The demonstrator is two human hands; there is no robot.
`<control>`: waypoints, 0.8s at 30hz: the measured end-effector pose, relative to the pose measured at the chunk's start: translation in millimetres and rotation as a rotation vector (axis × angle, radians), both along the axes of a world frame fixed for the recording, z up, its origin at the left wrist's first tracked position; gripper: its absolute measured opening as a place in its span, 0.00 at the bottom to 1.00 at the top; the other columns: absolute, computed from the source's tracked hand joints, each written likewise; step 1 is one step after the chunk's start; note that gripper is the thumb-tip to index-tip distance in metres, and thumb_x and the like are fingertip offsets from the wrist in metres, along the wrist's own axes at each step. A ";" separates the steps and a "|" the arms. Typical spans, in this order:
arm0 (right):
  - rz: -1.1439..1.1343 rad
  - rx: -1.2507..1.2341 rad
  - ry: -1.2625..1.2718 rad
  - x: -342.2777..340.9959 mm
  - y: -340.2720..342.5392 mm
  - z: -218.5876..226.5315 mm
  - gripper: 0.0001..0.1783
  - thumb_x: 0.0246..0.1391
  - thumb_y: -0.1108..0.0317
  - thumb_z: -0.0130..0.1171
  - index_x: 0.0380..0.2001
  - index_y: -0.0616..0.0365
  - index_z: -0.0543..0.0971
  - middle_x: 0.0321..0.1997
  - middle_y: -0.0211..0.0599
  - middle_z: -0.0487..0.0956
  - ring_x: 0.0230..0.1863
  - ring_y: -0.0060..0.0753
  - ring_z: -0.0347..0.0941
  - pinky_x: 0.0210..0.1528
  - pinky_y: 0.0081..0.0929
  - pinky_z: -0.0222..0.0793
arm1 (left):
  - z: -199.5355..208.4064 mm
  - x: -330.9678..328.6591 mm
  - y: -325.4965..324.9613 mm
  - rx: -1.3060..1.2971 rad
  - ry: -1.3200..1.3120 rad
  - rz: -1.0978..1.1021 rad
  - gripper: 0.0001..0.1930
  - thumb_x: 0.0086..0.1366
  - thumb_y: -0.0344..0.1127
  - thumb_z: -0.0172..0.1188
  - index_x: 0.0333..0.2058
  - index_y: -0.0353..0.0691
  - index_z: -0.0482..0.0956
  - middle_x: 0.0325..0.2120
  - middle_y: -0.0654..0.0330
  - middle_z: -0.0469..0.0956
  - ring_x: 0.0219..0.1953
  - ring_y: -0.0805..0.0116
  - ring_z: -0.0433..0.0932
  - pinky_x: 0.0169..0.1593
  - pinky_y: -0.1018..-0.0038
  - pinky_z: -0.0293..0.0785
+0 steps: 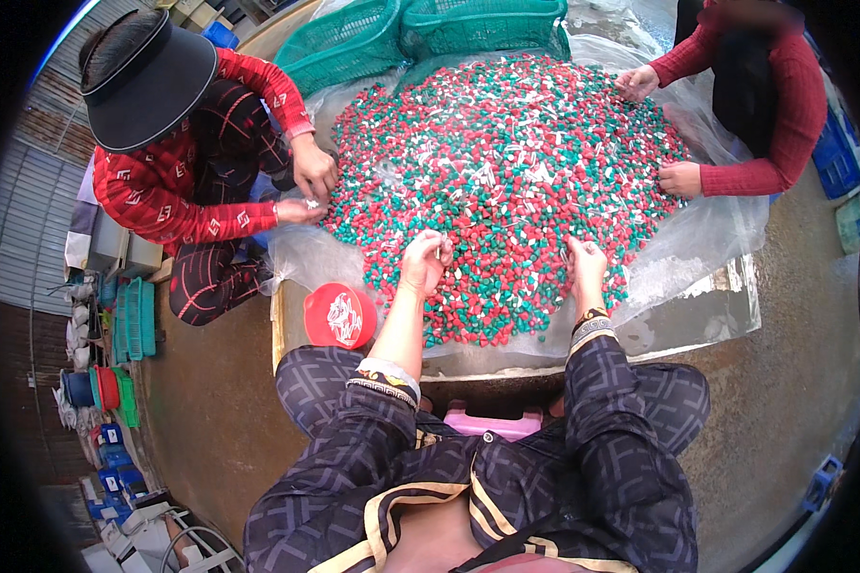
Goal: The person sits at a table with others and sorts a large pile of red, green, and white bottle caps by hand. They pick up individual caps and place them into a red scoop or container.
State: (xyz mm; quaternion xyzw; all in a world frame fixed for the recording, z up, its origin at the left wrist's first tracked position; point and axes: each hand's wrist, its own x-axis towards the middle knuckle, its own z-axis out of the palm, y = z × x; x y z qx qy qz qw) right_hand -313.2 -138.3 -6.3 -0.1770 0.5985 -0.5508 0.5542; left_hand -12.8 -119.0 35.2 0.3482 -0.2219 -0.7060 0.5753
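Note:
A wide heap of small red, green and white plastic-looking pieces [506,191] is spread on a clear plastic sheet [683,263] over a low table. Over the heap's near left part, my left hand [424,262] is closed with its fingertips pinched; something pale shows there, too small to name. My right hand [588,267] is at the near right part, thumb and fingers pressed together close to the pieces. What it pinches, if anything, is hidden. Left of my left forearm, a red bowl [339,316] holds thin white slivers.
A person in a red patterned jacket [162,191] crouches at the left, both hands at the heap's edge. Another person in a dark red sweater [795,115] works at the right. Green baskets [483,27] stand behind the heap. A pink stool [495,424] is beneath me.

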 end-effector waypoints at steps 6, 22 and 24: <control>0.116 0.008 0.412 1.4 6.4 -14.4 0.12 0.54 0.72 0.56 0.42 0.65 0.74 0.23 0.36 0.77 0.18 0.22 0.73 0.17 0.20 0.65 | 23.7 -5.7 -10.0 0.042 0.008 0.065 0.12 0.62 0.30 0.54 0.45 0.39 0.70 0.27 0.61 0.74 0.27 0.72 0.72 0.30 0.77 0.67; 0.281 0.148 1.037 23.5 24.2 20.2 0.13 0.53 0.65 0.58 0.41 0.55 0.73 0.39 0.45 0.80 0.42 0.47 0.76 0.42 0.40 0.70 | 11.9 -41.5 -52.5 0.024 -1.754 -0.163 0.11 0.51 0.42 0.66 0.32 0.44 0.82 0.31 0.56 0.80 0.37 0.57 0.78 0.41 0.63 0.73; 0.218 0.096 1.058 23.2 24.1 12.5 0.13 0.53 0.65 0.56 0.41 0.56 0.72 0.36 0.43 0.80 0.40 0.46 0.77 0.40 0.40 0.70 | 2.8 -30.6 -53.5 -0.049 -1.697 -0.106 0.09 0.52 0.40 0.65 0.30 0.42 0.82 0.27 0.57 0.80 0.33 0.61 0.79 0.40 0.66 0.73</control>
